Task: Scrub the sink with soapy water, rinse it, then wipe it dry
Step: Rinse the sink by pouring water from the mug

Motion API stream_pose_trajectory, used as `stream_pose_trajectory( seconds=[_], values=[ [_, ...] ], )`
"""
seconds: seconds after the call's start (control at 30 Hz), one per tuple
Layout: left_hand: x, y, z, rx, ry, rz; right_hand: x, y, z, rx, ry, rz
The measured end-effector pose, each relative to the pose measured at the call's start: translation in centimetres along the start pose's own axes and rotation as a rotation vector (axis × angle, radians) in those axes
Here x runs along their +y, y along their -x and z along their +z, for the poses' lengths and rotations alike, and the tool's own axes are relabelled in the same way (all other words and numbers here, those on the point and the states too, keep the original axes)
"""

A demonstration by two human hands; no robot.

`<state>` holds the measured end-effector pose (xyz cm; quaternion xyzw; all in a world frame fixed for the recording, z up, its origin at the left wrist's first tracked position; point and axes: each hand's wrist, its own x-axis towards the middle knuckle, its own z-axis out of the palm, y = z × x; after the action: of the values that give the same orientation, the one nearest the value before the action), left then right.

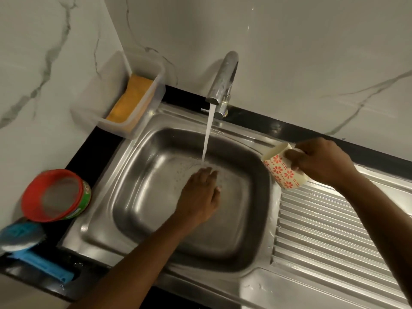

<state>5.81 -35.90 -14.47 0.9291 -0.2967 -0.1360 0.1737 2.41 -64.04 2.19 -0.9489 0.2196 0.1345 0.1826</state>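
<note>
The steel sink (142, 179) has a deep rectangular basin. The tap (223, 79) at its back is running, and the stream lands on the basin floor just past my fingertips. My left hand (200, 197) lies flat, palm down, on the basin floor under the stream, holding nothing. My right hand (318, 161) grips a cream mug (281, 170) with red flower prints, tilted on its side above the basin's right rim.
A ribbed steel drainboard (330, 237) stretches right of the basin. A clear plastic box with an orange sponge (131, 99) sits at the back left. A red-lidded green tub (55, 195) and a blue scrub brush (26, 244) rest on the black counter at left.
</note>
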Motion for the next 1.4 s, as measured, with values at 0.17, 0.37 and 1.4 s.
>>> stream_pose_trajectory(
  seconds=[0.17,0.37,1.4],
  values=[
    [-6.8,-1.5,-3.1,0.155,-0.137,-0.015,-3.8,-1.6,0.6,0.065,0.192,-0.084],
    [-8.4,-9.4,-5.9,0.015,-0.565,0.397,-9.5,-4.8,2.5,0.154,0.153,-0.115],
    [-13.0,-7.8,-5.6,0.117,-0.378,0.025,-8.9,-0.5,3.8,0.323,0.245,-0.072]
  ],
)
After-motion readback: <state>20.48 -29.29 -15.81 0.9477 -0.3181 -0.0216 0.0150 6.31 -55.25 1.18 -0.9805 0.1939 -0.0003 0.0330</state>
